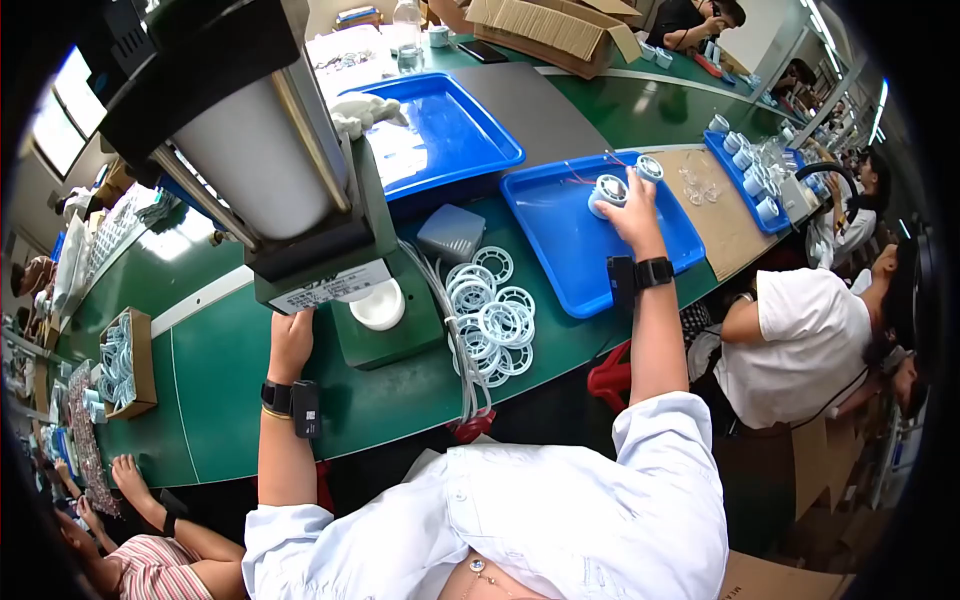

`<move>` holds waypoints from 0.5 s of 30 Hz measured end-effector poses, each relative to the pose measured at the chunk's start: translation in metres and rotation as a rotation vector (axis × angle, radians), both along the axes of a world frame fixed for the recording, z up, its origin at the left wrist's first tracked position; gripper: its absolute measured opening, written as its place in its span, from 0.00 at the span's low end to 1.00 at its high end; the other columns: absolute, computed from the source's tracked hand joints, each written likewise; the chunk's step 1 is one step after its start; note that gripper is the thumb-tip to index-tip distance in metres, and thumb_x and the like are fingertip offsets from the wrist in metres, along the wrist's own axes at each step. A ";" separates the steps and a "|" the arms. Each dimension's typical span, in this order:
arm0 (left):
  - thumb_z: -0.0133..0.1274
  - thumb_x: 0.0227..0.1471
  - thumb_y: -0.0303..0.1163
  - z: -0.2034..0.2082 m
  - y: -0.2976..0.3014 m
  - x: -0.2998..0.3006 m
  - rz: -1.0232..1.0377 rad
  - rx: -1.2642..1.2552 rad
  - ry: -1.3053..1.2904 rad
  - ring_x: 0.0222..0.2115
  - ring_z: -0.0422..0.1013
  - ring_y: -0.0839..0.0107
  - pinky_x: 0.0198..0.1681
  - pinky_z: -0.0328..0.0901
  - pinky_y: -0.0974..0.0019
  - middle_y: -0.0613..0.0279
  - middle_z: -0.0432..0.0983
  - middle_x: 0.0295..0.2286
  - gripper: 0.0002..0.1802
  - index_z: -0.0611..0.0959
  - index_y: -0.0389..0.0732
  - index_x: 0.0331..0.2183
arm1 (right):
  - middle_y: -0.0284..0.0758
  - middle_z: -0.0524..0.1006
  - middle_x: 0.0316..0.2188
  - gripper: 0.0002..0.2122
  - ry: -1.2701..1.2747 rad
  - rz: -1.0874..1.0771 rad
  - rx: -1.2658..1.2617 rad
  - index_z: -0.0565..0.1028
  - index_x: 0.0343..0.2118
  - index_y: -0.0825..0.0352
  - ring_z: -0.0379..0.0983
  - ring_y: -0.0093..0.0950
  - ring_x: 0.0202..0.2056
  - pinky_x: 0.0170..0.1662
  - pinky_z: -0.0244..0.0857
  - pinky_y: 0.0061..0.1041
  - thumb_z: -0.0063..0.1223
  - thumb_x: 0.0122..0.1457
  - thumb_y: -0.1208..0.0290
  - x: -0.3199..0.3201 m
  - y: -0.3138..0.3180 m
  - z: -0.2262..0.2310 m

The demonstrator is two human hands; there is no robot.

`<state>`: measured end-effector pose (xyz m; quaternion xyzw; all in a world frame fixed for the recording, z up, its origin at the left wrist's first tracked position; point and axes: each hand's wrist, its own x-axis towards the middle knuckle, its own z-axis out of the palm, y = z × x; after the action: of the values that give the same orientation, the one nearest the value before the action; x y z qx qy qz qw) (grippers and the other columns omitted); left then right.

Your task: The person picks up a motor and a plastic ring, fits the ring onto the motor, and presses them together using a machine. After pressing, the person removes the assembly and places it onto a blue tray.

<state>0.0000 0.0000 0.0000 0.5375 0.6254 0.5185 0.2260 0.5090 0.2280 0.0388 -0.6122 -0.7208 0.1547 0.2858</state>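
My right hand reaches over a blue tray, its thumb and fingers closed around a round white plastic part with a ringed top. Against the fingers on the far side is a second round white part; whether I hold this one too I cannot tell. Thin red wires lie beside them. My left hand is at the near side of a bench press, its fingers hidden behind the press head. A white round cup-like seat sits on the green press base.
Pale blue plastic rings lie heaped beside grey cables and a translucent box. Another blue tray is farther back. Co-workers sit on both sides, one in a white shirt at right. A carton of rings stands left.
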 end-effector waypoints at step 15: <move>0.52 0.57 0.32 0.015 0.006 0.010 0.006 0.064 0.232 0.38 0.76 0.65 0.45 0.67 0.66 0.57 0.82 0.34 0.14 0.83 0.29 0.35 | 0.29 0.77 0.33 0.11 0.571 0.464 -0.257 0.77 0.45 0.70 0.71 0.17 0.34 0.39 0.65 0.17 0.53 0.63 0.70 -0.092 -0.076 0.024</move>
<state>0.0099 0.0064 0.0148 0.5990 0.6321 0.4731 0.1336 0.4165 0.1517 0.0624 -0.3961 -0.7062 0.4686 0.3534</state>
